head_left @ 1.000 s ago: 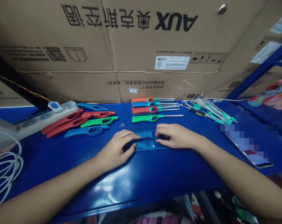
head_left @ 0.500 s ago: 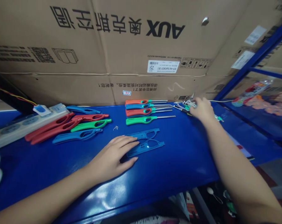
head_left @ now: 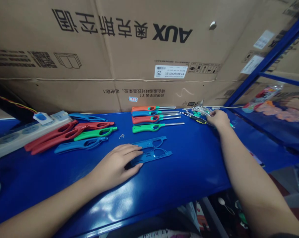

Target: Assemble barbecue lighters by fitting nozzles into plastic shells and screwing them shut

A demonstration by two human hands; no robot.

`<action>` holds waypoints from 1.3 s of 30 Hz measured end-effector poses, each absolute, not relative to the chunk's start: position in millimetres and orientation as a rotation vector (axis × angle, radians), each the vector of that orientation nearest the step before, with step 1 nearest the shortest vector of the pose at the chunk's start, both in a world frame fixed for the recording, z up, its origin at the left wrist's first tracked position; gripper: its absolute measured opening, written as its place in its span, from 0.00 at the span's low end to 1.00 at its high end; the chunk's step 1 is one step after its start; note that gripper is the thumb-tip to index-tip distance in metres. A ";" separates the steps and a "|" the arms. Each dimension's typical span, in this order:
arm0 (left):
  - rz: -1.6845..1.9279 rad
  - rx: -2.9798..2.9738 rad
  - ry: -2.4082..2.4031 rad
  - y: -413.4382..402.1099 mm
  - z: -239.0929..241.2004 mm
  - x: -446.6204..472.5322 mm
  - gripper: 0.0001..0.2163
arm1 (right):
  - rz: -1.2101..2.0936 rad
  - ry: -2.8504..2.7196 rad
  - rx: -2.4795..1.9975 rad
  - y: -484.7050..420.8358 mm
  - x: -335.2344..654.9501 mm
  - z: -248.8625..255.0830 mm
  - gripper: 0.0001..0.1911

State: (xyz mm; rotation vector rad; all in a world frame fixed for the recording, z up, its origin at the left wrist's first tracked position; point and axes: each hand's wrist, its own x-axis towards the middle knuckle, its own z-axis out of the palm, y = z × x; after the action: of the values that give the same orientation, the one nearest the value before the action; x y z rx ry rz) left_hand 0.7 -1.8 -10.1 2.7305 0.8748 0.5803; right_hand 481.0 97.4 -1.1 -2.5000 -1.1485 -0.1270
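The left hand (head_left: 116, 163), fingers loosely spread, lies over two blue plastic handle halves (head_left: 148, 159) on the glossy blue surface (head_left: 191, 168). The right hand (head_left: 218, 119) has left these unfilled halves for the farther silver-and-teal metal-rod pile (head_left: 201, 111); its grip I cannot tell.

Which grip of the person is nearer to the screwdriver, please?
Right. The right grip is close beside the screwdriver, on its right side; the left grip is farther away, to its left, at the blue shells.
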 end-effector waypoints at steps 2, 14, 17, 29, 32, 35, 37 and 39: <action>0.583 2.736 0.876 -1.1 -10.2 -0.2 0.16 | -0.137 -1.148 -2.469 96.0 480.2 1.6 0.09; 0.557 2.755 0.889 -1.3 -9.0 0.6 0.16 | -0.113 -1.312 -2.373 90.7 483.2 11.0 0.07; 0.559 2.761 0.889 -1.0 -9.7 0.1 0.16 | -0.050 -1.357 -2.414 94.8 486.8 7.6 0.05; 0.557 2.802 0.883 -0.7 -10.9 -0.8 0.16 | 0.068 -1.198 -2.579 100.3 500.3 2.0 0.06; 0.555 2.803 0.886 -0.5 -11.1 -1.2 0.16 | 0.162 -1.212 -2.567 98.5 498.8 6.1 0.08; 0.557 2.796 0.883 -0.5 -11.1 -1.4 0.16 | 0.223 -1.226 -2.545 96.6 496.1 9.6 0.09; 0.559 2.795 0.885 -0.4 -11.0 -1.3 0.17 | 0.230 -1.223 -2.532 96.2 494.9 9.7 0.08; 0.558 2.800 0.882 -0.2 -11.2 -1.1 0.16 | 0.224 -1.225 -2.509 96.3 494.6 7.5 0.07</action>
State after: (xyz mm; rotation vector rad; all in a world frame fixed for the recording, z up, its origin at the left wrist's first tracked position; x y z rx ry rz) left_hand -1.1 -0.2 -11.2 2.7998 0.8820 0.5580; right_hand 494.6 96.3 7.5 -2.5092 -1.2248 0.2242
